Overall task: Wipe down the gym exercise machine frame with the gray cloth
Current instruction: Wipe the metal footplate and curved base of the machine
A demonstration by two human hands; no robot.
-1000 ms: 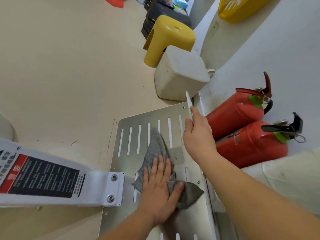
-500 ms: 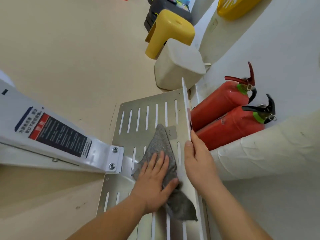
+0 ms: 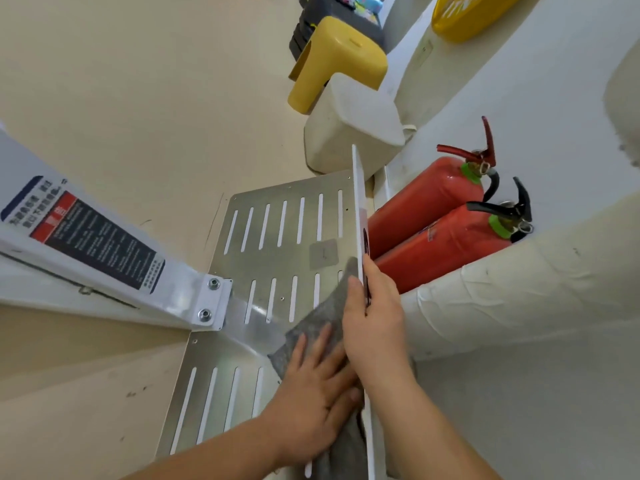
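The machine's slotted metal plate (image 3: 277, 233) lies below me, bolted to a white frame beam (image 3: 104, 258) with a warning label. A gray cloth (image 3: 320, 320) is spread on the plate near its right side. My left hand (image 3: 311, 386) presses flat on the cloth with straight fingers. My right hand (image 3: 375, 317) grips the thin white upright edge panel (image 3: 358, 209) along the plate's right side, thumb on the near face and fingers behind it.
Two red fire extinguishers (image 3: 429, 216) lie right of the panel against a white padded pipe (image 3: 519, 278). Beyond the plate stand a white bin (image 3: 349, 129) and a yellow stool (image 3: 336, 60). Beige floor (image 3: 138, 98) spreads to the left.
My left hand has slid the cloth toward me and rightward across the plate. My right hand has moved down the panel's edge, closer to me.
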